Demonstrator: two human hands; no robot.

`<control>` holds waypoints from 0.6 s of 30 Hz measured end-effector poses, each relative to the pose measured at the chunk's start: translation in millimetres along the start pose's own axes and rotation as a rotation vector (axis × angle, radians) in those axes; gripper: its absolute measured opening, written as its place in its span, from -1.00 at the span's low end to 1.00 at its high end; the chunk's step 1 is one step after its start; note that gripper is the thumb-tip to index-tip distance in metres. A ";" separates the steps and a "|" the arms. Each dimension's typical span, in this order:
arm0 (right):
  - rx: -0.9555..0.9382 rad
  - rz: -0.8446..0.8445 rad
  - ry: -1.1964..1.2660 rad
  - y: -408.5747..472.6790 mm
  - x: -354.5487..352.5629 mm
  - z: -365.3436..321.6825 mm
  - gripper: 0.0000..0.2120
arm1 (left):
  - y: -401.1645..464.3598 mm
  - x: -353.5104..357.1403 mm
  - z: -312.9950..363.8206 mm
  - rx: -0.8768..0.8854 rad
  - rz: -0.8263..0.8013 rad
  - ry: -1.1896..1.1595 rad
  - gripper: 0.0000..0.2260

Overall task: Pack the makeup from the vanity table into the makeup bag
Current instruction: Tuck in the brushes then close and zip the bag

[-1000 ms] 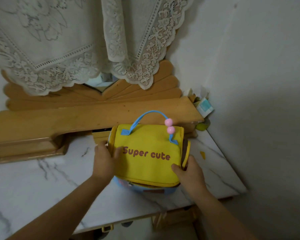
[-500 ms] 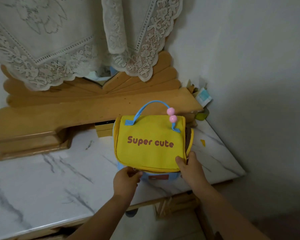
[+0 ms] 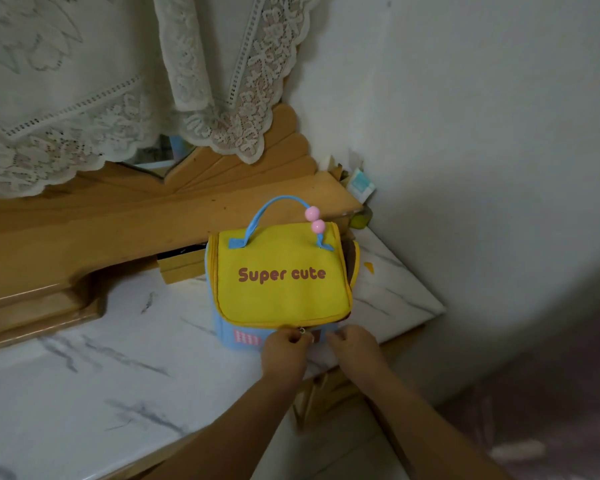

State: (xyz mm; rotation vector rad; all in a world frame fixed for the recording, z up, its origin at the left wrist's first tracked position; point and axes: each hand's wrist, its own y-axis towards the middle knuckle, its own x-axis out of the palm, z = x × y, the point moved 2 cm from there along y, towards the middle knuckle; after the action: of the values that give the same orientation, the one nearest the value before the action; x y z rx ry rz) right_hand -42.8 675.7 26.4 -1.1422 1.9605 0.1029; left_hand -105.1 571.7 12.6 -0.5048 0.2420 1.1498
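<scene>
The bag [image 3: 281, 282], yellow-lidded with a blue body, stands on the marble bench [image 3: 101, 375] near its 3 o'clock corner, its back close under the wooden shelf [image 3: 118, 233]. Its lid lies down over the body, and the zip looks run along the 9 o'clock side and front edge. At 3 o'clock a dark gap shows between lid and wall, so that stretch reads as unzipped.

At the bag's 6 o'clock edge the left hand [image 3: 284, 351] has its grip clamped on the small metal zip pull [image 3: 302, 330], fingers curled in a pinch. The right hand [image 3: 355, 344] sits just beside it, fingers curled against the bag's blue front; whether it pinches fabric or only steadies cannot be told.

No loose makeup shows on the marble, so packing seems finished and only closing remains, judged from the gap. What is inside the bag is hidden. At the far 1 o'clock corner some small packets [image 3: 359, 183] and a yellowish jar [image 3: 360, 220] crowd against the wall [image 3: 482, 168].
</scene>
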 end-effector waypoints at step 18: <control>-0.274 0.235 -0.196 -7.6 20.9 -32.1 -0.77 | 32.9 -37.6 1.8 1.064 0.066 0.981 -0.75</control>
State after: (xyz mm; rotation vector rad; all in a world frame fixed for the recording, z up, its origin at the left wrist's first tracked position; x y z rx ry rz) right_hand -61.9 642.7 34.8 -1.0222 1.9352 0.6020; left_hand -150.3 552.6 22.1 -0.0526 1.6205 0.6036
